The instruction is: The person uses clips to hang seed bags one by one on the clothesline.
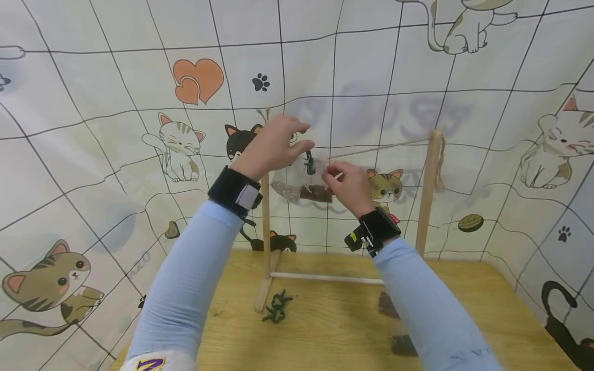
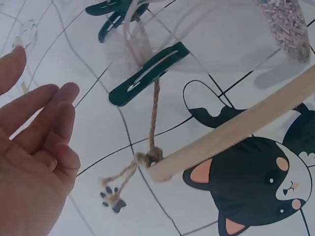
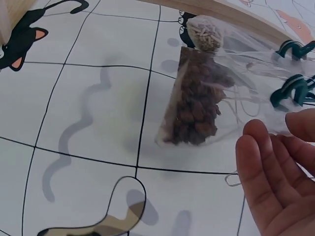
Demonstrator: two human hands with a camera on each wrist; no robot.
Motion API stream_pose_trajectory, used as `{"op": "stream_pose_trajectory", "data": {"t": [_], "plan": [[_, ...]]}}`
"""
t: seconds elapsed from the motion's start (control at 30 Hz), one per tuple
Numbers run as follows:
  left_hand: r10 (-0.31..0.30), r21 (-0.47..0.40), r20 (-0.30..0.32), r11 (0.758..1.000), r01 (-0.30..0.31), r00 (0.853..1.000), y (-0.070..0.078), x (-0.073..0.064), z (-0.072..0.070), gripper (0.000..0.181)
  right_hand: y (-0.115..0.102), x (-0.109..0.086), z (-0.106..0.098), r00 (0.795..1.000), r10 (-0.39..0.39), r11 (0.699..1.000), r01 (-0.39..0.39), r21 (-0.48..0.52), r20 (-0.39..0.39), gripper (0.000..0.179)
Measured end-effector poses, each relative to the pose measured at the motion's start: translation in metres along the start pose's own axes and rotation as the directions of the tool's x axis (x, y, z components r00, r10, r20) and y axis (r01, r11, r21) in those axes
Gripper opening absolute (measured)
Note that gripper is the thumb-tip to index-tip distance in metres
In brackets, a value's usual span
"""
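Left hand: raised near the top of the left post, fingers loosely extended, just beside the clips and free of them
Right hand: thumb and fingertips pinching the clear edge of the brown-filled bag
Brown-filled bag: up in the air between the two posts, dark pieces settled at the bottom, clear plastic above
Pale-filled bag: just beside the brown-filled one, on the side towards the left post, small light pellets inside
Green clips: two, at the clear upper ends of the bags, near the cord
Cord: knotted at the top of the left post, slanting down from the right post towards the bags
Left post: upright, wooden
Right post: upright, wooden
Loose clips: green, heaped on the tabletop near the foot of the left post
Dark packets: lying on the tabletop, partly hidden by the right sleeve
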State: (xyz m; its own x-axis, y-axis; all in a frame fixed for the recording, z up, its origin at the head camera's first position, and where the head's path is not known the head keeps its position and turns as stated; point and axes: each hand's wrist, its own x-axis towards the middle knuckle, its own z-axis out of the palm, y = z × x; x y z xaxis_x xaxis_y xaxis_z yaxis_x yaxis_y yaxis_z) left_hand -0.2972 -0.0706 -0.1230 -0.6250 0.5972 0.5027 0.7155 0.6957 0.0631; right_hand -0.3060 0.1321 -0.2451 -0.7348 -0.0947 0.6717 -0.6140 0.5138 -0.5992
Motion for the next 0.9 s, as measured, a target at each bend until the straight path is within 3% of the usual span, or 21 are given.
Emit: {"op": "stream_pose_trajectory", "data": {"t": [0.07,0.17,0.33,0.43,0.53,0.7,0.9], "plan": [[0.019,-0.018,-0.089,1.0,-0.02,0.996,-0.001,-0.014,0.001,0.047,0.001,-0.006,-0.006,1.0,0.0,1.0,0.0,-0.011,0.013,0.021],[0.038,-0.045,-0.203,0.998,-0.048,0.978,-0.003,-0.036,0.007,0.046,0.001,-0.017,-0.017,0.999,-0.023,0.999,0.024,-0.038,0.036,0.024],[0.1,0.015,-0.314,0.995,-0.1,0.944,-0.012,-0.076,0.025,0.043,0.008,-0.046,-0.037,0.992,-0.11,0.986,0.116,-0.118,0.062,0.025],[0.139,0.069,-0.356,0.99,-0.122,0.924,-0.017,-0.099,0.042,0.042,0.016,-0.069,-0.046,0.987,-0.156,0.972,0.161,-0.171,0.044,0.026],[0.138,0.098,-0.388,0.989,-0.108,0.911,-0.019,-0.121,0.06,0.042,0.027,-0.093,-0.051,0.98,-0.198,0.954,0.191,-0.232,-0.003,0.028],[0.094,0.11,-0.41,0.992,-0.053,0.907,-0.018,-0.153,0.093,0.044,0.042,-0.13,-0.053,0.982,-0.181,0.947,0.158,-0.28,-0.057,0.037],[0.018,0.065,-0.421,0.998,0.01,0.907,-0.018,-0.19,0.131,0.046,0.061,-0.166,-0.048,0.978,-0.177,0.934,0.131,-0.332,-0.112,0.048]]}}
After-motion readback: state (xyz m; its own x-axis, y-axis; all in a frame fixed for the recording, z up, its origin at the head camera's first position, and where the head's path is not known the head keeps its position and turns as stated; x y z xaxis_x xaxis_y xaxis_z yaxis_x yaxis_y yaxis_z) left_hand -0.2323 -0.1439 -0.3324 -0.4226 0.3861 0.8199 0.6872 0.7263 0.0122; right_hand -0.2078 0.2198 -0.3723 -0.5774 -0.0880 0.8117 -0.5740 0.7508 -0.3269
